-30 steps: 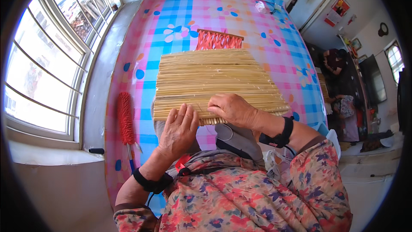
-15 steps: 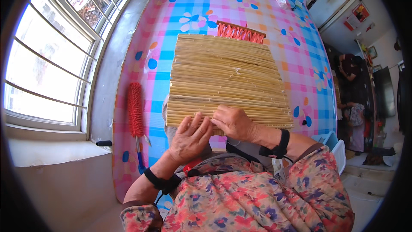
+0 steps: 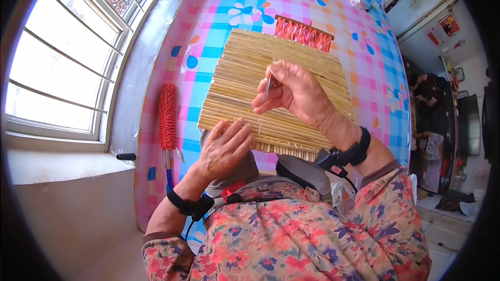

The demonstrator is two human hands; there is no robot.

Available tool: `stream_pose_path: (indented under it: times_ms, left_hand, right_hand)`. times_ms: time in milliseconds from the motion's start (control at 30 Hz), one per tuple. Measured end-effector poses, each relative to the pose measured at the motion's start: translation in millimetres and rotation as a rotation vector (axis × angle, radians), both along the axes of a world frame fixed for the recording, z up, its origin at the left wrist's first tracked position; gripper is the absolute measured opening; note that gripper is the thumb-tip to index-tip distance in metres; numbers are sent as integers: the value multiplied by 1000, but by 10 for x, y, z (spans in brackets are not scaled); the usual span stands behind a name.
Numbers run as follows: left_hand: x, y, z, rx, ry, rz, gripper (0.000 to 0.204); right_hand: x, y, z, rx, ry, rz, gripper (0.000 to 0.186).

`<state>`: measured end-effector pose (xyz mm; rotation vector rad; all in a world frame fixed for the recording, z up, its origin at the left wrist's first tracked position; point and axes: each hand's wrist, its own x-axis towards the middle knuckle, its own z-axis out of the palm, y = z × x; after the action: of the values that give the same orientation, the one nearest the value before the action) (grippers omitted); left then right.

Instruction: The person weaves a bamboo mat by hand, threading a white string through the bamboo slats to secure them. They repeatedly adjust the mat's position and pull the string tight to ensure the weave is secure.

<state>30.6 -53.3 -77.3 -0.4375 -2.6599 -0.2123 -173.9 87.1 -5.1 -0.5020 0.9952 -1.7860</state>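
A mat of straw-coloured stalks, laid side by side, rests over my lap. My left hand holds its near left edge, fingers together on top and the thumb hidden. Above the middle of the mat my right hand is raised, its thumb and forefinger pinched on a thin silvery needle-like piece that points down. A faint pale thread seems to run below that hand to the mat. The cut stalk ends show along the near edge.
A red fluffy duster with a blue handle lies to the left on the checked flowered bed cover. Beyond the mat is a red woven rack. A barred window is at left; two other people are far right.
My right hand has lifted from the mat's near edge and risen, with the silvery piece now showing. The mat has turned slightly. My left hand stays near the edge.
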Motion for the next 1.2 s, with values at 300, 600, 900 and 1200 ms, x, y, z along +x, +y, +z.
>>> stream_pose_path:
  times_ms: [300, 600, 900, 1200]
  left_hand:
    - [-34, 10, -11, 70, 17, 42, 36]
    - [-18, 65, -24, 81, 8, 110, 35]
    - [-27, 100, -17, 93, 5, 139, 36]
    - [-54, 98, 8, 65, 25, 98, 37]
  right_hand:
    - [-919, -16, 1259, 91, 990, -543, 19]
    - [132, 254, -512, 307, 1508, 279, 18]
    - [140, 292, -509, 299, 1490, 149, 9]
    - [63, 157, -91, 395, 990, 128, 16]
